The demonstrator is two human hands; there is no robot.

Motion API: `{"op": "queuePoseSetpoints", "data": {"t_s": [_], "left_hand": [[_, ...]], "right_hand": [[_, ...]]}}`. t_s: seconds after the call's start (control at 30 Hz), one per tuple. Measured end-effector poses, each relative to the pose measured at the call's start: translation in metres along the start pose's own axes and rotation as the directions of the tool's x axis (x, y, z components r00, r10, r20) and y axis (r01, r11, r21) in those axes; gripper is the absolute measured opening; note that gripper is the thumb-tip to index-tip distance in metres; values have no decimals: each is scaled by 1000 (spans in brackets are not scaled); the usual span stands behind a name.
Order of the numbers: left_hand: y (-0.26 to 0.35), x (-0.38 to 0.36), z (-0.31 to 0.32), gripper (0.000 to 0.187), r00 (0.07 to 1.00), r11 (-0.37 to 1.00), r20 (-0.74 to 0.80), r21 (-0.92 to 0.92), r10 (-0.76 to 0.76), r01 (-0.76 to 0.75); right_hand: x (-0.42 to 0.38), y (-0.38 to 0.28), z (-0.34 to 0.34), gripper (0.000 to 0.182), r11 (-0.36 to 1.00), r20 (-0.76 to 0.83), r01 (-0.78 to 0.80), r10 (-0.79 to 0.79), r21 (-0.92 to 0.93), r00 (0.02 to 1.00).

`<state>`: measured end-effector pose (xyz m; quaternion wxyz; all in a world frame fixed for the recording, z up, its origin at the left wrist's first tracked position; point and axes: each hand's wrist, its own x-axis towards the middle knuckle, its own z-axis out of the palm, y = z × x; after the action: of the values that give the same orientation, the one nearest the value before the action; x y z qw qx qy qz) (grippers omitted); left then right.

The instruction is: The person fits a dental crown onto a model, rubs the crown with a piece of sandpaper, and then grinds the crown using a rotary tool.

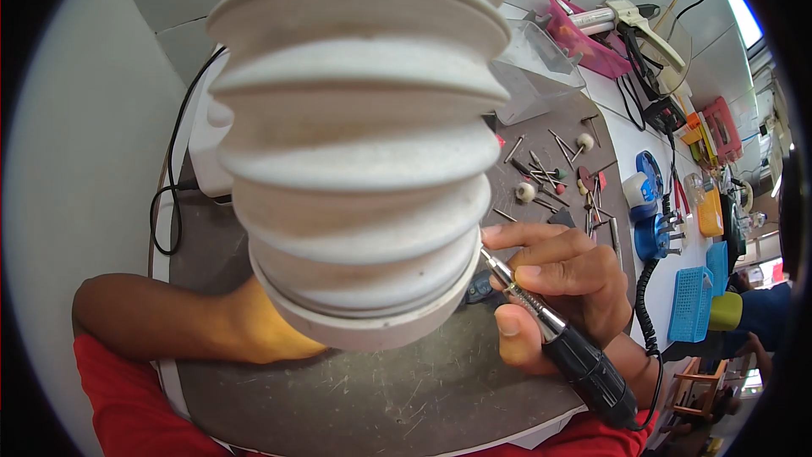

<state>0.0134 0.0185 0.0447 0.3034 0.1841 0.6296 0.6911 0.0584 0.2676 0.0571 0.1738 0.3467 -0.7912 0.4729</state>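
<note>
A black and silver rotary handpiece [590, 366] lies tilted in my right hand [571, 275], whose fingers and thumb are closed round its metal neck. The handpiece's tip points up and left, towards the rim of a wide white ribbed hose [359, 144] that fills the middle of the view. From the left, my left hand [275, 328] reaches in behind this hose. Only its wrist side shows, lit yellow, so the fingers and anything in them are hidden. A small dark object [480, 289] sits on the brown board [364, 398] beside the hose's rim.
Several burs and polishing bits [554, 178] lie scattered on the board's right side. Behind them stand a clear plastic bin [541, 68] and a pink basket [584, 44] with tools. Further right are a blue bit stand [651, 237], a coiled cord [645, 305] and a blue basket [691, 305].
</note>
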Motion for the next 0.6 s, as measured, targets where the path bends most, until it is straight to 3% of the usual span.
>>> {"op": "queuePoseSetpoints", "data": {"t_s": [0.27,0.33,0.6], "left_hand": [[0,0,0,25,1000,1000,14,-15,-8,8],[1,-1,-1,25,1000,1000,18,-17,-6,6],[1,-1,-1,24,1000,1000,28,-18,-8,8]], "right_hand": [[-2,-7,3,40,995,62,-92,91,25,994],[1,-1,12,36,999,-145,12,-4,50,989],[3,-1,10,35,998,-104,26,-19,66,994]]}}
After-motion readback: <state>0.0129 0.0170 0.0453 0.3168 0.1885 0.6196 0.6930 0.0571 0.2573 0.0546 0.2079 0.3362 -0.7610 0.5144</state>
